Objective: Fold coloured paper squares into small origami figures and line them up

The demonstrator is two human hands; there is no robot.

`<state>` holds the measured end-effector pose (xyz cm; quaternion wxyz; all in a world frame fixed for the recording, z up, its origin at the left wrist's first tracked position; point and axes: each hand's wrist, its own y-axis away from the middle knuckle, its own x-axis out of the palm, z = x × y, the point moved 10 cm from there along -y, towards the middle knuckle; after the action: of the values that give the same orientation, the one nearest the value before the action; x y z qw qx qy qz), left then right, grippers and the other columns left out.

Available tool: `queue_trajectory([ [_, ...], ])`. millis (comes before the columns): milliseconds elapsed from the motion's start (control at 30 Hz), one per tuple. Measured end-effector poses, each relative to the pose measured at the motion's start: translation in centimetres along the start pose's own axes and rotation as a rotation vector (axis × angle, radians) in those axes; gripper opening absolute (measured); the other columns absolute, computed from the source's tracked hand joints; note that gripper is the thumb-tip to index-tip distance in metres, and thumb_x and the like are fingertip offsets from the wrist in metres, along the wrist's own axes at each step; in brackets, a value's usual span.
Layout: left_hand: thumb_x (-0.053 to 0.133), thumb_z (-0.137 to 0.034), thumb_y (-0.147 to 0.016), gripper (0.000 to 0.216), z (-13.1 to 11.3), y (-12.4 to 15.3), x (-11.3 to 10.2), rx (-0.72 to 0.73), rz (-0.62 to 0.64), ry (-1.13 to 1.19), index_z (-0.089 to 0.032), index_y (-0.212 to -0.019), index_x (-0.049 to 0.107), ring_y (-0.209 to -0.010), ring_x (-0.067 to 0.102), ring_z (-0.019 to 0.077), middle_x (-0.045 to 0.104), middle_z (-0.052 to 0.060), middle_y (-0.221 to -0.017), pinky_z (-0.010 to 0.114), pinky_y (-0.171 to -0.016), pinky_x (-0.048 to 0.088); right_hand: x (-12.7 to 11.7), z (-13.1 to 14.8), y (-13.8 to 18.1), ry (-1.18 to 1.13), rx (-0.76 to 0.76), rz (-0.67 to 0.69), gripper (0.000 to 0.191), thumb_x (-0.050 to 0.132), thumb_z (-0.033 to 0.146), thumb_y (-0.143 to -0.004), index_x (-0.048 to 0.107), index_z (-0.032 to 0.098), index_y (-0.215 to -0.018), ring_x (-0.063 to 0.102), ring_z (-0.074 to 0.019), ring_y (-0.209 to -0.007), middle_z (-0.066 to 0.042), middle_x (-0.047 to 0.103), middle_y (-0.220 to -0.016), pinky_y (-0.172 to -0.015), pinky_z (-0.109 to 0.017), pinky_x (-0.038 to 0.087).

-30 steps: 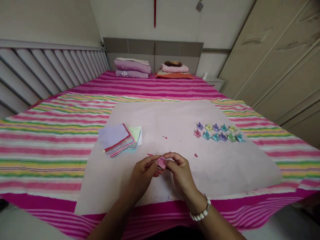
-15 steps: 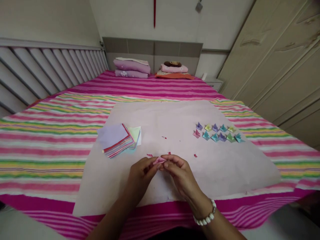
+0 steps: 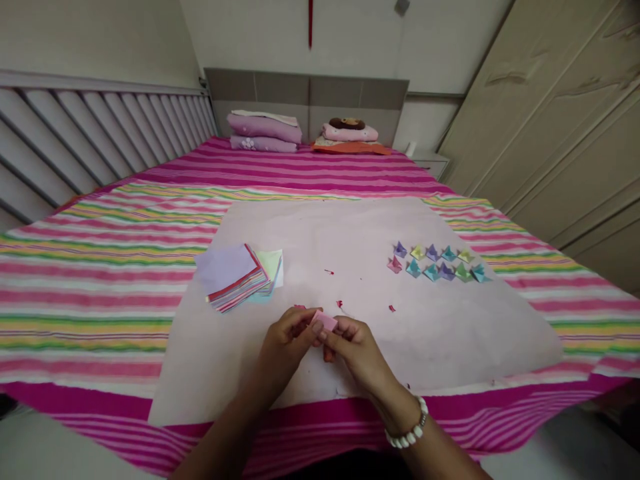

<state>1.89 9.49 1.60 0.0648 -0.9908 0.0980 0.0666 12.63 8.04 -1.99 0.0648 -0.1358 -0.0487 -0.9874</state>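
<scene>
Between my two hands is a small folded piece of pink paper [image 3: 327,320], held over the near middle of the large white sheet [image 3: 320,233]. My left hand [image 3: 290,340] pinches its left side, the thumb lying on its face. On its right side my right hand [image 3: 355,343] grips it with thumb and fingers; a white bead bracelet is on that wrist. Small red scraps [image 3: 339,304] lie just beyond my fingers, and another red scrap [image 3: 392,308] is off to the right. The paper's underside is hidden by my fingers.
To the left lies a fanned stack of coloured paper squares [image 3: 237,280], a lilac one on top. Two rows of small folded paper pieces [image 3: 431,271] stand at the right. The sheet rests on a striped bedspread [image 3: 100,293], with folded bedding [image 3: 265,130] at the headboard.
The pink paper has been turned: its pointed, folded edge showed before, and now a flat rectangular face shows. Both hands have shifted their fingers around it while staying in about the same place.
</scene>
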Motion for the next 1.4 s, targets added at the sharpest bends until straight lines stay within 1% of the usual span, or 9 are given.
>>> queue_trajectory([
  [167, 0.061, -0.037, -0.081, 0.027, 0.5, 0.0, 0.4, -0.076, -0.035, 0.005, -0.017, -0.064, 0.068, -0.062, 0.053, 0.0137, 0.053, 0.0, -0.063, 0.027, -0.062, 0.044, 0.4, 0.0, 0.3, -0.007, -0.002, 0.017, 0.027, 0.077, 0.04, -0.069, 0.067, 0.016, -0.061, 0.048, -0.0081, -0.044, 0.001, 0.062, -0.054, -0.047, -0.022, 0.039],
  [300, 0.06, -0.036, -0.083, 0.034, 1.2, 0.2, 0.8, -0.084, -0.023, 0.07, -0.017, -0.055, 0.06, -0.06, 0.051, 0.0126, 0.053, 0.0, -0.062, 0.027, -0.062, 0.042, 0.6, -0.7, 0.4, -0.017, 0.016, 0.023, 0.028, 0.077, 0.04, -0.068, 0.066, 0.016, -0.062, 0.05, -0.0081, -0.044, 0.0, 0.065, -0.057, -0.046, -0.022, 0.04],
  [433, 0.06, -0.038, -0.084, 0.037, 2.3, 0.2, 1.0, -0.152, -0.011, 0.176, -0.017, -0.054, 0.055, -0.052, 0.047, 0.0116, 0.046, -0.003, -0.052, 0.026, -0.056, 0.041, 0.7, -1.7, 0.3, -0.027, 0.05, 0.006, 0.034, 0.077, 0.045, -0.068, 0.063, 0.016, -0.061, 0.049, -0.0078, -0.041, 0.001, 0.064, -0.055, -0.044, -0.022, 0.038],
  [567, 0.062, -0.039, -0.082, 0.034, 2.2, -0.1, 0.8, -0.164, -0.016, 0.179, -0.017, -0.057, 0.057, -0.045, 0.045, 0.0095, 0.046, -0.005, -0.049, 0.025, -0.05, 0.038, 1.2, -1.6, 0.4, 0.031, 0.029, 0.038, 0.039, 0.071, 0.052, -0.074, 0.065, 0.014, -0.064, 0.05, -0.0084, -0.043, 0.001, 0.061, -0.051, -0.046, -0.022, 0.04],
  [700, 0.061, -0.039, -0.083, 0.033, 1.9, 0.0, 1.7, -0.189, 0.068, 0.196, -0.018, -0.059, 0.056, -0.04, 0.049, 0.0103, 0.048, -0.006, -0.042, 0.024, -0.049, 0.037, 0.9, -1.1, 0.5, -0.004, -0.01, 0.016, 0.038, 0.071, 0.051, -0.074, 0.064, 0.015, -0.064, 0.049, -0.0078, -0.043, 0.001, 0.062, -0.055, -0.046, -0.022, 0.038],
  [933, 0.058, -0.04, -0.086, 0.041, 2.3, 0.2, 1.8, -0.184, 0.087, 0.219, -0.019, -0.052, 0.048, -0.039, 0.05, 0.0108, 0.047, -0.006, -0.04, 0.026, -0.052, 0.039, 1.2, -1.4, 0.6, -0.031, -0.013, 0.026, 0.035, 0.07, 0.047, -0.077, 0.066, 0.014, -0.065, 0.052, -0.0092, -0.045, 0.0, 0.063, -0.054, -0.049, -0.023, 0.04],
  [1100, 0.054, -0.038, -0.088, 0.039, 2.2, 0.2, 2.0, -0.184, 0.137, 0.165, -0.019, -0.054, 0.049, -0.043, 0.053, 0.0122, 0.048, -0.006, -0.042, 0.027, -0.055, 0.041, 1.1, -0.8, 0.7, -0.059, -0.032, 0.024, 0.033, 0.069, 0.047, -0.079, 0.067, 0.015, -0.069, 0.054, -0.0103, -0.047, 0.0, 0.064, -0.056, -0.051, -0.024, 0.043],
  [1267, 0.055, -0.034, -0.087, 0.04, 0.7, 0.0, 0.6, -0.033, 0.022, -0.014, -0.018, -0.051, 0.054, -0.061, 0.054, 0.0139, 0.053, -0.001, -0.054, 0.028, -0.068, 0.043, 0.6, -0.8, 0.4, -0.116, -0.034, -0.02, 0.032, 0.07, 0.045, -0.078, 0.065, 0.015, -0.066, 0.054, -0.009, -0.043, 0.0, 0.064, -0.055, -0.048, -0.022, 0.042],
  [1400, 0.058, -0.035, -0.085, 0.039, 0.4, -0.4, -0.3, 0.002, 0.005, -0.065, -0.018, -0.05, 0.053, -0.061, 0.05, 0.0132, 0.051, -0.001, -0.059, 0.027, -0.063, 0.04, 0.6, -1.2, 0.3, -0.11, 0.012, 0.024, 0.032, 0.07, 0.045, -0.079, 0.067, 0.015, -0.069, 0.058, -0.0105, -0.046, -0.001, 0.066, -0.059, -0.048, -0.023, 0.045],
])
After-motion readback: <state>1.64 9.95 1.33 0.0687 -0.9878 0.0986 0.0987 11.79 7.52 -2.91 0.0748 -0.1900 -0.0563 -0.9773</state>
